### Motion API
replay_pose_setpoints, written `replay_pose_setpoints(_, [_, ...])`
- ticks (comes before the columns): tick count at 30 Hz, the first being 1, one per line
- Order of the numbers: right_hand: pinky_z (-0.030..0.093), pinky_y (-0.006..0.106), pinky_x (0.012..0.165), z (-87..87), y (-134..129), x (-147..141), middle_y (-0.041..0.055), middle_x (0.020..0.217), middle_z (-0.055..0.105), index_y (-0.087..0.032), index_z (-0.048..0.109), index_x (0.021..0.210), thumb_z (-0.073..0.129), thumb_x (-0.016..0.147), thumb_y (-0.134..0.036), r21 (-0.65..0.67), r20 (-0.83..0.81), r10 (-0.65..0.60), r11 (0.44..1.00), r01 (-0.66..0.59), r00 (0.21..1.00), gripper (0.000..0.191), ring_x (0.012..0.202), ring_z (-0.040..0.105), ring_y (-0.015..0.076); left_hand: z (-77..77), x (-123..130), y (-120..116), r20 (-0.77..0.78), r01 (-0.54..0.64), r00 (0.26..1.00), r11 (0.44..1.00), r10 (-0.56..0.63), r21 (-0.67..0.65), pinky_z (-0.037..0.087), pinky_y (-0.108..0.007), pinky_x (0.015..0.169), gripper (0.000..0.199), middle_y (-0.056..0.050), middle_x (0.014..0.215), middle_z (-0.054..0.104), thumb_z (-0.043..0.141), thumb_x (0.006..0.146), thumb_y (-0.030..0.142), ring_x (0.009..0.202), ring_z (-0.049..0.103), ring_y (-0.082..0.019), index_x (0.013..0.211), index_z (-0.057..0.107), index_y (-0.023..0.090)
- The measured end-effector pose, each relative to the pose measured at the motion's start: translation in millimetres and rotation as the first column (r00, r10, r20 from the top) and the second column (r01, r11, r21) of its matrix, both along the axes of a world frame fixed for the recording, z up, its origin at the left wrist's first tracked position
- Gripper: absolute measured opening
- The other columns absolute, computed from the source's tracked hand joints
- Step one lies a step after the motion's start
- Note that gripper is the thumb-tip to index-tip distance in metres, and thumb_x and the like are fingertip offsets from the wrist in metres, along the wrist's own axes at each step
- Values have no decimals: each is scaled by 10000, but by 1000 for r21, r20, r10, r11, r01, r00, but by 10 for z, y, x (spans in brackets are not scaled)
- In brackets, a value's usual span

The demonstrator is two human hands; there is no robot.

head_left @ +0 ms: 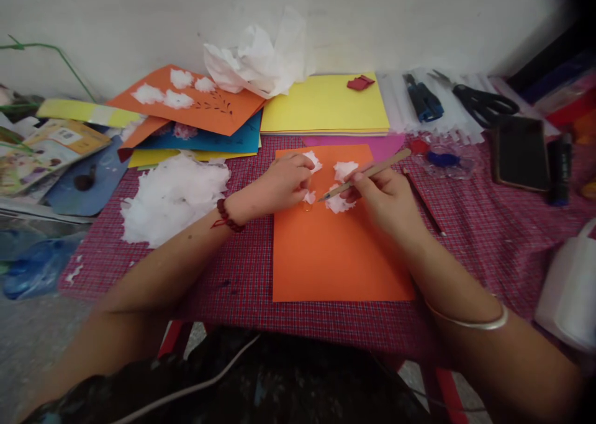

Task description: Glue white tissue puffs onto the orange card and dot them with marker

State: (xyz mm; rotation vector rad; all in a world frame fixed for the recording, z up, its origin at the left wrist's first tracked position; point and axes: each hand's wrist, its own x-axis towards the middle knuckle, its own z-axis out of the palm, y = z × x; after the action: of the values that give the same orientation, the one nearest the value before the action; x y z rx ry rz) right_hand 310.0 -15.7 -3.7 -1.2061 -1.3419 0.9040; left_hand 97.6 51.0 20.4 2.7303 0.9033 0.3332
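An orange sheet (pixel 335 256) lies on the checked cloth, with white fluffy tufts (pixel 345 171) on its upper part. My right hand (pixel 384 197) grips a light wooden pencil-like stick (pixel 391 161), whose dark tip points down-left over the sheet beside a tuft. My left hand (pixel 286 182) rests at the sheet's upper left, fingers bent and close together by a small white tuft (pixel 310 197); whether they pinch any of it is hard to tell. A small clear wet-looking ring or spot (pixel 307 207) shows just below those fingers.
A white fluffy pile (pixel 179 197) lies left of the sheet. Behind are a decorated orange card (pixel 209 110), yellow paper (pixel 326 110) and crumpled white paper (pixel 258 54). At the right are black scissors (pixel 484 101), a phone (pixel 520 154), a marker (pixel 559 169) and a red pencil (pixel 424 202).
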Motion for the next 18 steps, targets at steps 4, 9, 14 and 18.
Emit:
replay_pose_setpoints(4, [572,324,564,12,-32,-63,7,661,703,-241,638,811,661,892,-457,-20,24,52,998,-51,998,231,568,671,164,-33,-28,6,14,-20,1000,999,20,-36,465,-445,1024,155,-150,1166,690,569,816,130,1155,618,-290,685,648,150])
replay_pose_setpoints(9, [567,327,583,-16,10,-84,11,680,707,-250,632,819,638,913,-447,-28,49,19,999,-17,999,218,599,678,170,-56,-49,7,31,-12,999,1000,12,-28,471,-418,1013,171,-135,1176,693,551,846,130,1123,618,-258,730,675,147])
replay_pose_setpoints(14, [551,324,564,-71,83,-121,16,695,704,-249,629,833,633,913,-440,-45,34,13,999,-11,999,207,600,670,175,-36,-81,21,29,-29,999,999,29,-14,462,-414,1029,256,-104,1164,707,491,888,115,1134,607,-238,842,737,167])
replay_pose_setpoints(18, [546,319,563,-50,90,-116,21,726,703,-239,629,844,635,911,-411,-22,16,-16,1000,17,1000,184,600,664,170,-7,-94,7,51,-19,999,1000,19,-5,471,-413,1020,224,-114,1144,711,521,889,132,1123,615,-246,898,744,153])
